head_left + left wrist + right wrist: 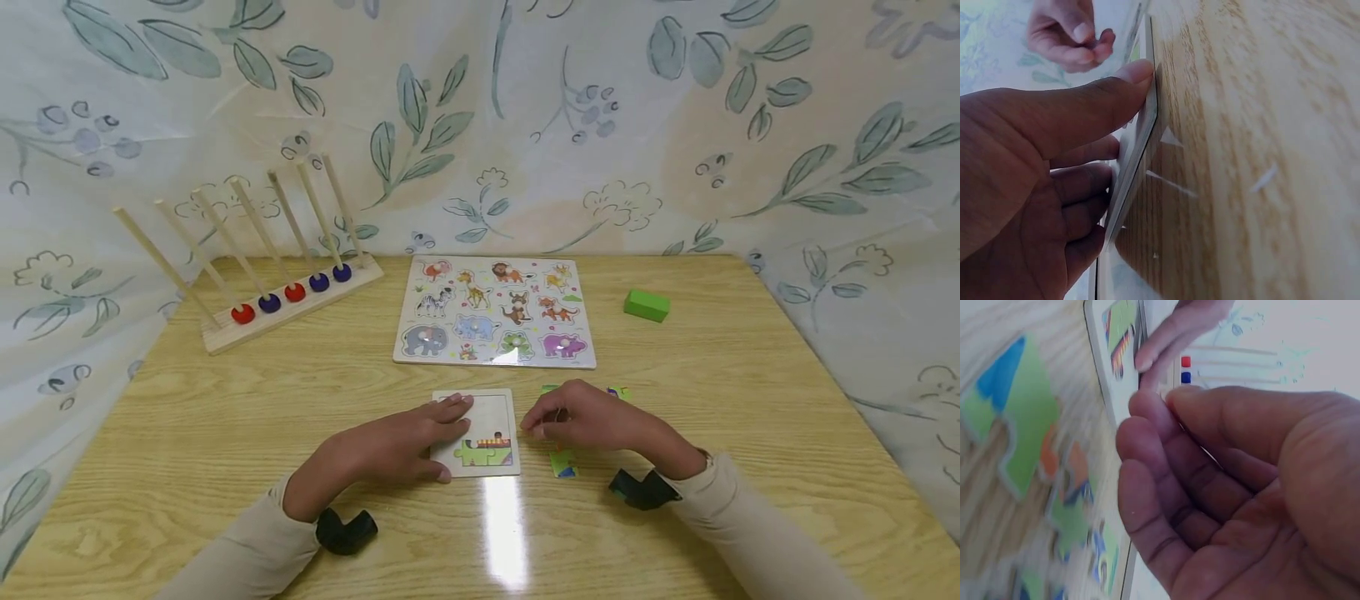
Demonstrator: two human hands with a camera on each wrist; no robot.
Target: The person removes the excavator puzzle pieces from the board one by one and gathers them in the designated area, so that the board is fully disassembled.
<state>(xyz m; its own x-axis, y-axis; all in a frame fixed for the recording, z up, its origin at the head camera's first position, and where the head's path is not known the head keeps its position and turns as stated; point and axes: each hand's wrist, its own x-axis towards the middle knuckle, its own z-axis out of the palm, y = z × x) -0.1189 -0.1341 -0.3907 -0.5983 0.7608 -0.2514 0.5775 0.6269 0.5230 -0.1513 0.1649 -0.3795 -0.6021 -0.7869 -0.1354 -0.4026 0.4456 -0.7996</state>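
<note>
A small square jigsaw tray [442,404] lies flat on the table, with a few joined green and striped pieces [487,454] along its lower right. My left hand [405,440] rests on the tray's left side, its fingers spread over the surface; in the left wrist view the thumb [1104,106] touches the rim. Just right of the tray hovers my right hand [588,417], fingers curled and thumb near the index fingertip. No piece shows between them in the right wrist view. Loose jigsaw pieces [1029,419] lie beneath and beside that hand, partly hidden by it in the head view.
Behind the tray lies an animal peg puzzle board [495,312]. At the back left stands a wooden peg rack [300,304] with red and blue beads. A green block [647,306] sits at the back right. A patterned cloth [480,125] hangs behind the table.
</note>
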